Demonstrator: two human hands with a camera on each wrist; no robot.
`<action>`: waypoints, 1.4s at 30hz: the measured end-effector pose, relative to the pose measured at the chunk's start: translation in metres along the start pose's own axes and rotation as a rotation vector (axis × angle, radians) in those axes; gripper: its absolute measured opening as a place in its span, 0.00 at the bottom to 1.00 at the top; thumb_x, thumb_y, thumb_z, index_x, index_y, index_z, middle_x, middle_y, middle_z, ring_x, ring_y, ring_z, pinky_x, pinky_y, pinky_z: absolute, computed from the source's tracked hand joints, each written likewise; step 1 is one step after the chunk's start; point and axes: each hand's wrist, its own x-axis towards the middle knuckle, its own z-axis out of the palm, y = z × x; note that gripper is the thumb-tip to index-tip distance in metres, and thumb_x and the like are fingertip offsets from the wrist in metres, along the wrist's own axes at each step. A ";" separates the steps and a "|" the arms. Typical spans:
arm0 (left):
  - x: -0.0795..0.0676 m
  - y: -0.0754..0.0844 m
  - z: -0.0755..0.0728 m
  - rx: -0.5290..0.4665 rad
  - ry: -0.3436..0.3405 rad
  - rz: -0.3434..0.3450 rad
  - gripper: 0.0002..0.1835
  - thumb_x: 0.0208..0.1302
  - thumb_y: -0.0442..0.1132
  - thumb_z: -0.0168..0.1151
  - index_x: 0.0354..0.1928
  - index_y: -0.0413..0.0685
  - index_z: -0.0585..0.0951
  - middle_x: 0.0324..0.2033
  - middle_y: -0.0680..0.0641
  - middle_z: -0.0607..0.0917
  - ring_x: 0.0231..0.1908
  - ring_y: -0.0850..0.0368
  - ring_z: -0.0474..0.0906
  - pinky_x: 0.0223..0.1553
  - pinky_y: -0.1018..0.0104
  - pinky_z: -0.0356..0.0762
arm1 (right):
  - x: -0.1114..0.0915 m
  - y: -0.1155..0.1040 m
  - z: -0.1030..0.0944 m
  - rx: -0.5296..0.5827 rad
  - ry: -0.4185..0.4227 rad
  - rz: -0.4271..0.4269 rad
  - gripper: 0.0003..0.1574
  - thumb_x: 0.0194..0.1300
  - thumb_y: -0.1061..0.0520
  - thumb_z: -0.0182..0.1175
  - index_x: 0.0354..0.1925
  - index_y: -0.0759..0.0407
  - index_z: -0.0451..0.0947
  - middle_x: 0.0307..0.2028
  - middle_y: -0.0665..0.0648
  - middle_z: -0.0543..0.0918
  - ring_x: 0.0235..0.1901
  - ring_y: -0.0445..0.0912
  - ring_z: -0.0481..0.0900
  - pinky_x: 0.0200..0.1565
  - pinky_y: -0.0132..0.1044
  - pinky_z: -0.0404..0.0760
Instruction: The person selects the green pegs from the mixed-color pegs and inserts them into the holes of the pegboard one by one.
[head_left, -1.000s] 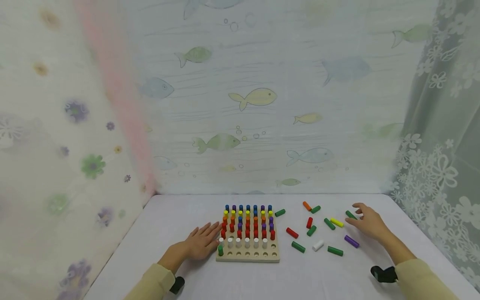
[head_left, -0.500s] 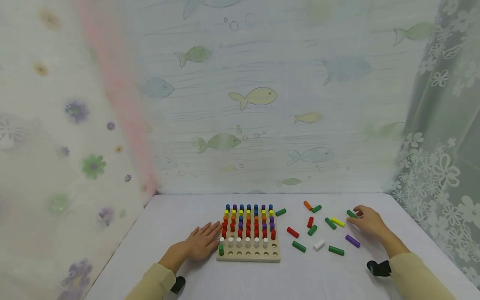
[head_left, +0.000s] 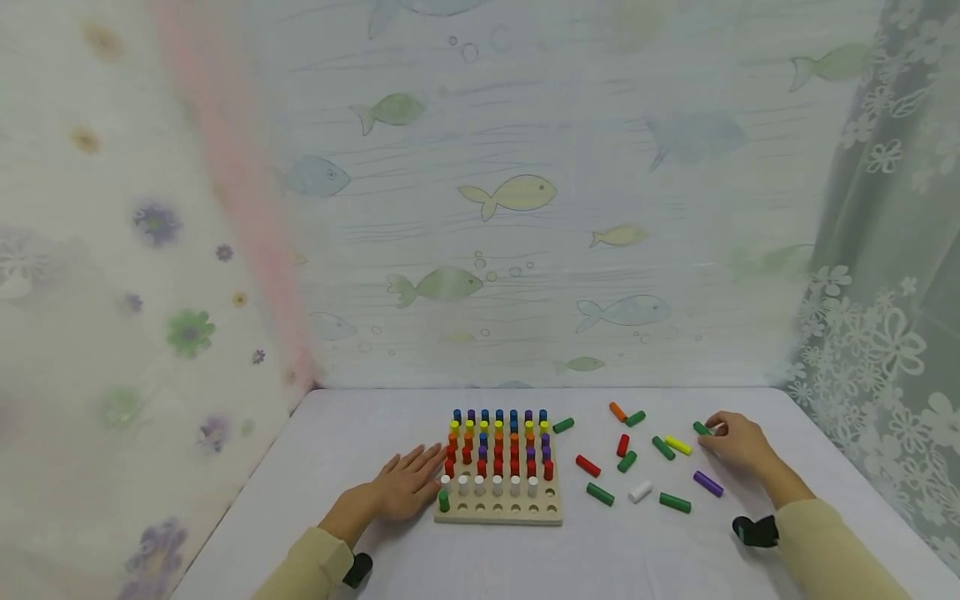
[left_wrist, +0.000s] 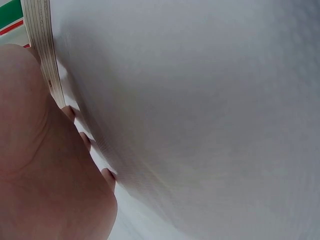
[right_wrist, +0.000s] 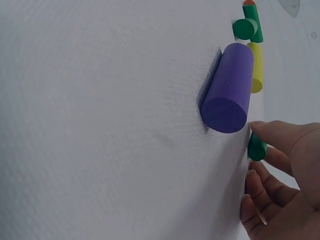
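Note:
My left hand [head_left: 408, 483] lies flat with fingers extended, touching or nearly touching the left side of a wooden pegboard [head_left: 498, 517]. Rows of coloured pegs stand in the board, with one green peg [head_left: 444, 500] in the front left hole. The board's edge [left_wrist: 42, 40] shows beside that hand in the left wrist view. Over on the right, my right hand [head_left: 741, 442] pinches a green peg [right_wrist: 257, 147] between thumb and index finger, at the table surface. A purple peg [right_wrist: 229, 90] lies nearer in the right wrist view, with a yellow peg [right_wrist: 257, 67] behind it.
Loose pegs lie scattered between board and right hand, among them a white peg [head_left: 641, 492], a red peg [head_left: 588, 465], an orange peg [head_left: 617, 412] and several green ones. A white cloth [head_left: 600, 558] covers the table. Patterned curtains [head_left: 517, 250] hang behind and at both sides.
My right hand has come down slightly, and its thumb and index finger have drawn together on the far right green peg. The left hand stays where it was.

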 end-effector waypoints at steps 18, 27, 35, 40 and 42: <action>0.009 -0.007 0.007 -0.003 0.014 0.000 0.37 0.80 0.62 0.40 0.82 0.53 0.52 0.81 0.47 0.52 0.80 0.41 0.43 0.75 0.33 0.38 | 0.000 -0.002 -0.006 -0.034 0.008 0.007 0.22 0.71 0.58 0.60 0.50 0.79 0.75 0.41 0.72 0.79 0.40 0.60 0.77 0.42 0.52 0.79; 0.005 0.000 -0.002 0.020 0.005 -0.010 0.36 0.81 0.58 0.42 0.82 0.51 0.54 0.81 0.47 0.54 0.80 0.42 0.45 0.76 0.34 0.41 | -0.001 -0.003 -0.012 -0.050 -0.005 -0.006 0.20 0.72 0.60 0.58 0.47 0.80 0.76 0.39 0.71 0.80 0.39 0.59 0.78 0.42 0.53 0.81; 0.016 -0.017 0.016 0.001 0.037 0.004 0.37 0.79 0.61 0.41 0.82 0.52 0.54 0.81 0.47 0.53 0.80 0.42 0.44 0.76 0.33 0.39 | -0.012 0.000 -0.014 -0.035 0.007 -0.025 0.21 0.71 0.58 0.59 0.48 0.80 0.76 0.38 0.68 0.81 0.37 0.55 0.78 0.39 0.49 0.81; 0.017 -0.019 0.017 0.004 0.036 0.003 0.37 0.80 0.60 0.42 0.82 0.52 0.54 0.81 0.48 0.53 0.80 0.42 0.44 0.76 0.33 0.39 | -0.016 -0.001 -0.016 -0.001 0.020 -0.041 0.21 0.73 0.58 0.59 0.51 0.79 0.76 0.39 0.67 0.83 0.36 0.52 0.79 0.37 0.44 0.82; 0.016 -0.019 0.017 0.003 0.037 0.005 0.37 0.79 0.60 0.42 0.82 0.52 0.54 0.81 0.47 0.53 0.80 0.42 0.44 0.76 0.33 0.39 | -0.019 -0.003 -0.017 0.010 0.034 -0.051 0.20 0.74 0.58 0.59 0.51 0.77 0.77 0.40 0.67 0.83 0.37 0.53 0.79 0.37 0.44 0.81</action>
